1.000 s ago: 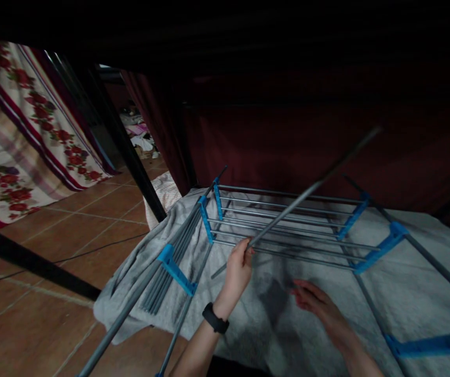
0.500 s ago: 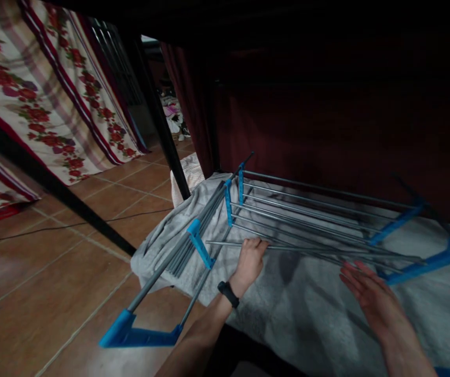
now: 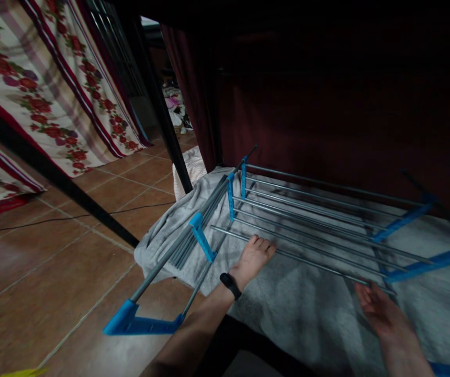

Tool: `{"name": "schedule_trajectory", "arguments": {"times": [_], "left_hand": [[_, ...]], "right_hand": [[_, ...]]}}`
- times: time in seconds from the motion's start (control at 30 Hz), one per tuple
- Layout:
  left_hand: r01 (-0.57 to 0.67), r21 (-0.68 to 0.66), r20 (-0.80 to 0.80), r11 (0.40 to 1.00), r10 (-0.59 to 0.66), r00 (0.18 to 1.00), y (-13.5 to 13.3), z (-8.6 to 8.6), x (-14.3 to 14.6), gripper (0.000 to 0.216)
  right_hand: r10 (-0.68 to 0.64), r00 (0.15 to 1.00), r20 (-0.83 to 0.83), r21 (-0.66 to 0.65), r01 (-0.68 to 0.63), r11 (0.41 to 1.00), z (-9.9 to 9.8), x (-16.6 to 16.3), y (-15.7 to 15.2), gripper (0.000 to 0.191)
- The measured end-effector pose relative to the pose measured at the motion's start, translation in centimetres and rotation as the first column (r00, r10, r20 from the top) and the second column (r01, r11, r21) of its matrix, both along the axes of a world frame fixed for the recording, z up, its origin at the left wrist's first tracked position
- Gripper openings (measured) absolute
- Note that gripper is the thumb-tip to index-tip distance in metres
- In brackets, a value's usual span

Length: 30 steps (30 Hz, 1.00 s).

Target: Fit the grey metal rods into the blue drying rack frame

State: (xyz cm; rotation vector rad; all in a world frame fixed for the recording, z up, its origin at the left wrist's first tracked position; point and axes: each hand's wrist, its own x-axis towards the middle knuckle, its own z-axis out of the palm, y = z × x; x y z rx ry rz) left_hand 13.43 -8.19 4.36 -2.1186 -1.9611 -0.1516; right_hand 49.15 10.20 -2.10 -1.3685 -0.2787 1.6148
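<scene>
We grip a loose grey rod (image 3: 307, 260) with our left hand (image 3: 254, 259), its fingers curled over the rod nearer its left end. That end pokes out at ten o'clock from the hand, and the rest runs off between three and four o'clock, low above or on a grey blanket (image 3: 307, 314); we cannot tell which. Our right hand (image 3: 378, 309) lies between three and four o'clock from the left, palm turned up, fingers half bent and meeting the rod near its far end; we cannot tell whether they close on it. A black wristband (image 3: 230, 286) circles our left wrist.

From the left hand, the rack (image 3: 307, 219) spreads out at two o'clock, its parallel bars lying on the far side of our rod. One blue bracket (image 3: 203, 239) stands at ten o'clock, with a bundle of rods (image 3: 186, 250) just behind it on the blanket. A blue end piece (image 3: 142, 322) juts out over the tiled floor (image 3: 87, 246) between eight and nine o'clock. At two o'clock from our right hand we see another bracket (image 3: 431, 263), somewhat blurred. A dark red curtain (image 3: 327, 115) hangs at one o'clock from the left hand, and a floral cloth (image 3: 52, 94) at ten.
</scene>
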Motion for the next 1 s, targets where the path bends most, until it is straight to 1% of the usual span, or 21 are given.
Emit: {"name": "schedule_trajectory", "arguments": {"times": [0.07,0.17,0.23,0.27,0.37,0.43,0.53,0.6,0.67,0.73,0.8,0.87,0.93,1.0], "left_hand": [[0.026,-0.012,-0.021,1.000,-0.026,0.999,0.0,0.1,0.0,0.031],[0.031,-0.021,-0.033,0.999,-0.032,0.999,0.1,0.2,-0.1,0.028],[0.020,-0.032,-0.027,0.999,-0.020,0.999,0.1,0.0,-0.1,0.027],[0.013,-0.039,-0.016,0.999,-0.014,1.000,0.1,-0.2,-0.2,0.027],[-0.010,-0.055,0.059,0.998,0.014,0.998,0.1,-0.7,-0.4,0.029],[-0.022,-0.054,0.115,0.998,0.028,0.993,-0.1,-0.9,-0.6,0.031],[-0.075,-0.053,0.156,0.996,0.082,0.984,-1.1,-1.0,-1.2,0.040],[-0.171,-0.052,0.188,0.984,0.177,0.966,-1.8,-1.2,-2.2,0.048],[-0.245,-0.023,0.239,0.969,0.243,0.940,-2.2,-1.7,-3.9,0.052],[-0.343,0.011,0.290,0.939,0.326,0.900,-2.2,-2.2,-5.6,0.052],[-0.434,0.051,0.330,0.900,0.395,0.857,-2.1,-2.7,-6.8,0.045],[-0.526,0.129,0.382,0.840,0.448,0.808,-2.1,-2.9,-7.5,0.039],[-0.605,0.195,0.459,0.772,0.474,0.752,-2.2,-3.0,-8.1,0.036],[-0.665,0.226,0.553,0.712,0.468,0.689,-2.3,-3.3,-9.0,0.032]], "right_hand": [[-0.011,1.000,-0.009,-0.017,0.011,1.000,-0.6,0.7,0.2,0.029],[-0.009,0.999,-0.049,-0.035,0.008,0.999,-1.2,1.5,0.3,0.035],[0.006,0.999,-0.037,-0.036,-0.008,0.999,-1.5,1.9,0.4,0.039],[0.019,1.000,-0.017,-0.019,-0.019,1.000,-1.7,2.0,0.4,0.038],[0.050,0.996,0.072,0.076,-0.056,0.996,-2.2,2.2,0.5,0.022],[0.047,0.993,0.110,0.132,-0.061,0.989,-2.3,2.0,0.2,0.014],[0.012,0.993,0.115,0.160,-0.030,0.987,-1.3,1.3,-0.8,0.015],[0.001,0.994,0.107,0.181,-0.021,0.983,-0.1,0.5,-1.6,0.023],[0.021,0.998,0.063,0.236,-0.036,0.971,1.0,-0.3,-2.1,0.029],[-0.016,0.999,0.031,0.279,0.007,0.960,2.0,-1.0,-2.3,0.031],[-0.057,0.998,0.002,0.309,0.054,0.949,2.6,-1.5,-2.4,0.033],[-0.092,0.995,-0.025,0.329,0.095,0.940,3.0,-1.8,-2.4,0.037],[-0.119,0.992,-0.052,0.343,0.129,0.931,3.5,-2.0,-2.4,0.041],[-0.140,0.987,-0.078,0.358,0.158,0.920,4.0,-2.0,-2.2,0.043]]}}
